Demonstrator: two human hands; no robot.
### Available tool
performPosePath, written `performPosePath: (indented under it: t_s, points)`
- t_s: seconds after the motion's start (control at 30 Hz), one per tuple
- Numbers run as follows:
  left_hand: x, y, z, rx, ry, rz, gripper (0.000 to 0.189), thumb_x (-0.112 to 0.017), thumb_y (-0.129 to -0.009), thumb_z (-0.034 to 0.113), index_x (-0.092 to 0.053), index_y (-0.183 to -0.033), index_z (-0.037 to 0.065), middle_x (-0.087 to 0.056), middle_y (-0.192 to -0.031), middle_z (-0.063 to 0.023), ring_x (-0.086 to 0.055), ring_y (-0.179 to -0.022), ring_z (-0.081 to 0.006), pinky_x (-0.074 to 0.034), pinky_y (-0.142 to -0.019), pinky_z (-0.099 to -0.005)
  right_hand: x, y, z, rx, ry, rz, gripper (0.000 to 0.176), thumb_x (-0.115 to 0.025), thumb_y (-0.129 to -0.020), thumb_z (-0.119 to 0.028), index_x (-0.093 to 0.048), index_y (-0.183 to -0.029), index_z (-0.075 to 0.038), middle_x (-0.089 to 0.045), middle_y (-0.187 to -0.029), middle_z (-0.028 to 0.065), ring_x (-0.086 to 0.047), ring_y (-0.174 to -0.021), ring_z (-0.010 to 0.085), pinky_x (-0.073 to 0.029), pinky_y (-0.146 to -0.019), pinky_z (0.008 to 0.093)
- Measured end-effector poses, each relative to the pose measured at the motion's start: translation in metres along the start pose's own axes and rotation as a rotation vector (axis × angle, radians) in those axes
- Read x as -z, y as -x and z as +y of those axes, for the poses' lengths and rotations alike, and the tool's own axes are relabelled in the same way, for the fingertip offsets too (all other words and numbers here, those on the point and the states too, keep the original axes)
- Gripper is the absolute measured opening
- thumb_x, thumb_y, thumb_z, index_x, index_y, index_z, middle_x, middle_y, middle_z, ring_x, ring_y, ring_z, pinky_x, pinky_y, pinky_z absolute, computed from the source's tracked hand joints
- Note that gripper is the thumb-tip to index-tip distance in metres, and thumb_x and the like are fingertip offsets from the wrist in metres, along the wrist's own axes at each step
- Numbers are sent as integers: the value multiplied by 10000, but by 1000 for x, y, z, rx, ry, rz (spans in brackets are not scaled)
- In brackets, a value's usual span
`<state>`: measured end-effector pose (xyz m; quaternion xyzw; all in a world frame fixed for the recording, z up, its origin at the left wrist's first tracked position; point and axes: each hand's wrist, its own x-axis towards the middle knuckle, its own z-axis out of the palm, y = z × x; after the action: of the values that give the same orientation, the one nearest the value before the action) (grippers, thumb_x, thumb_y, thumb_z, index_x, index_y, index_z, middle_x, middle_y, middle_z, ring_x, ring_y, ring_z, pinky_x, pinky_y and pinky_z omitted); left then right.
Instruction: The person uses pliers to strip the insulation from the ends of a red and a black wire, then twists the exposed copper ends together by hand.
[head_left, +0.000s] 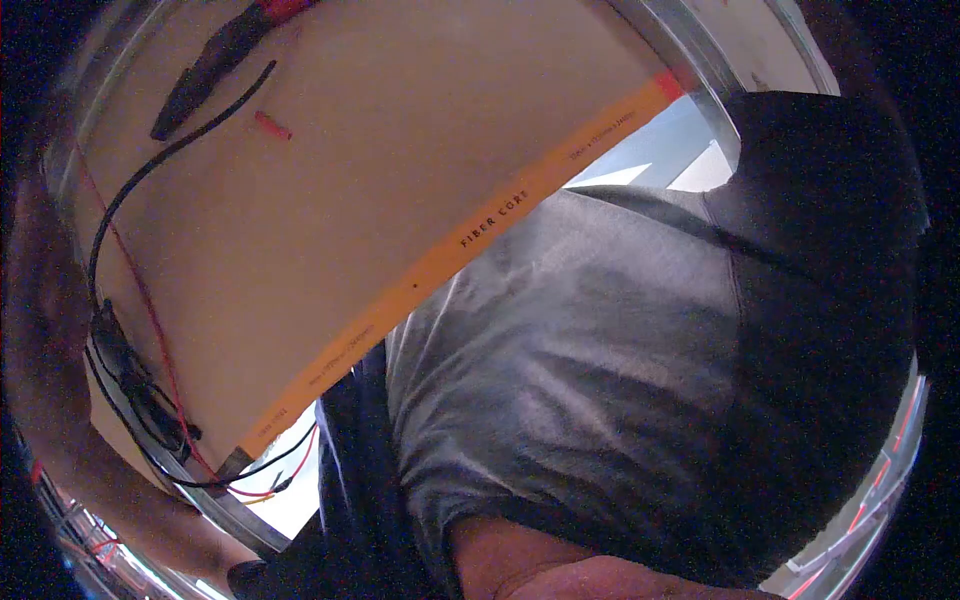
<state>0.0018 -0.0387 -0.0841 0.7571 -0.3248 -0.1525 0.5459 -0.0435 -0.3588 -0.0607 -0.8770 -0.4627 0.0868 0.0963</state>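
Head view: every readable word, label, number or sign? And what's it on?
"FIBER CORT": black capitals on the orange strip along the board; second word slightly blurred.
Upper print, same strip: too small to read for sure.
Lower print, same strip: too small and blurred.
End print, at the strip's bottom end: too blurred.
Shirt: no text seen.

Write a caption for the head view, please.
Black cable and small red piece on an orange-edged brown board.
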Motion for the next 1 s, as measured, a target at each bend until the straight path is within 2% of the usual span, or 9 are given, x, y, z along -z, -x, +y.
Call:
performPosePath:
  t_s: [0.43,0.6,0.7,1.0]
  points:
    - [8,1,-4,3,13,-64,349,-543,-994,220,-557,-1272,9,-452,-570,22,-323,-428,-19,-254,-323,-203,4,1,2,-21,-3,-5,300,-579,-934,-233,-632,-1061,34,-652,-950,178,-639,-870,283,-489,-778,421]
    - [5,3,-7,-61,-85,20,333,-532,-1001,233,-581,-1244,10,-451,-556,33,-308,-419,-13,-247,-324,-197,5,0,2,-24,-8,-4,305,-580,-935,-237,-631,-1065,34,-652,-952,178,-639,-872,282,-490,-780,420]
    - [9,3,-14,-66,-47,-4,315,-528,-1004,229,-598,-1216,8,-458,-558,33,-314,-421,-12,-243,-323,-195,4,1,3,-25,-11,-5,307,-580,-935,-239,-631,-1067,33,-652,-953,178,-640,-873,282,-490,-782,420]
    - [4,4,-8,-8,-54,6,306,-523,-1007,225,-594,-1219,16,-464,-572,32,-339,-430,-12,-263,-326,-193,6,-3,8,-30,-8,4,315,-582,-936,-246,-631,-1074,32,-652,-956,177,-641,-877,281,-492,-786,419]
